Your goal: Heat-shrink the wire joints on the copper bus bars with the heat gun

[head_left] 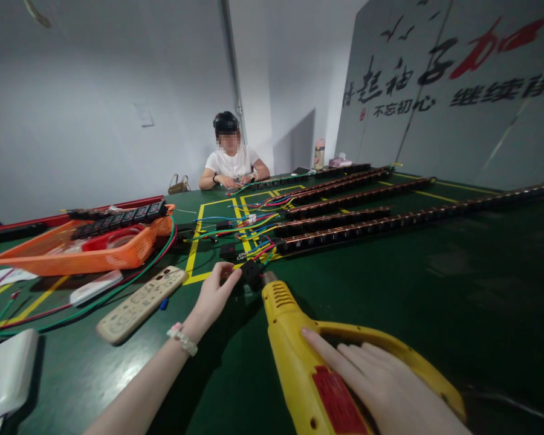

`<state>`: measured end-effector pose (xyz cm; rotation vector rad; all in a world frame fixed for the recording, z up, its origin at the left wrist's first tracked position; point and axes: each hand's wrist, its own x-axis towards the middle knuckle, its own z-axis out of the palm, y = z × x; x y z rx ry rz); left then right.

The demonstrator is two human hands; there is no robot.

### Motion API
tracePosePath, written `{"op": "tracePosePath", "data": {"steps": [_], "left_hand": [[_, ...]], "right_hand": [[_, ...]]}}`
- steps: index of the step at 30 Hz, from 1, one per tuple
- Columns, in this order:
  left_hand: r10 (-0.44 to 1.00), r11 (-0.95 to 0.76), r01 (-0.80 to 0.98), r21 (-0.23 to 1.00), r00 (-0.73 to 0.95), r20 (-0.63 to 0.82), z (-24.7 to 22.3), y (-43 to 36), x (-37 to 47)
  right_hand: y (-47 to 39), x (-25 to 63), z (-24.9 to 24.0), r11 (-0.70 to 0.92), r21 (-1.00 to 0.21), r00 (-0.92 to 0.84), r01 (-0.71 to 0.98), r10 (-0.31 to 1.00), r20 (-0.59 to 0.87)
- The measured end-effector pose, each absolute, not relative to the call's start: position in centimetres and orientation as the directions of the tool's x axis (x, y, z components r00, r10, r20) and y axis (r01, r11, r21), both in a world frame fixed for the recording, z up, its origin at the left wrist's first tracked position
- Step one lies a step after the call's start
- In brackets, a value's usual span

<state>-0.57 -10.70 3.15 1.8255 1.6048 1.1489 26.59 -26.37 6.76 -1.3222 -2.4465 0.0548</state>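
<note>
Yellow heat gun [299,356] lies low on the green table [435,290], and its metal tip points at a small black connector [252,273]. My right hand [381,386] is wrapped around the gun's handle, with one finger lying straight along its side. My left hand [213,296] is just left of the gun's tip, and its fingers pinch the black connector tight. Colored wires [254,229] run from the connector to long dark power strips [344,223] past the gun. A beige remote [140,305] lies left of the gun. Farther left of the gun sits an orange basket [81,251]. Far beyond the gun, another person [232,157] sits at the table with both hands on it.
</note>
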Motion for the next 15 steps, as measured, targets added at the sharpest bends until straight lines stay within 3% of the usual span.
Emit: {"op": "tracePosePath", "data": {"steps": [4,6,11,15], "left_hand": [[0.943,-0.265,0.732,0.628,0.061,0.328,2.6,-10.9,1.3],[0.937,-0.297,0.717,0.631,0.090,0.338,2.6,-10.9,1.4],[0.942,-0.307,0.573,0.760,0.067,0.330,2.7,-11.0,0.7],[0.941,-0.307,0.543,0.782,0.048,0.336,2.7,-11.1,0.6]], "right_hand": [[-26.3,26.0,6.4,0.616,-0.106,-0.560,0.781,0.765,0.319],[-26.1,26.0,6.6,0.616,-0.118,-0.559,0.779,0.767,0.314],[-26.1,26.7,7.2,0.570,-0.265,-0.512,0.777,0.819,0.259],[-26.2,27.3,8.0,0.504,-0.392,-0.440,0.770,0.864,0.246]]}}
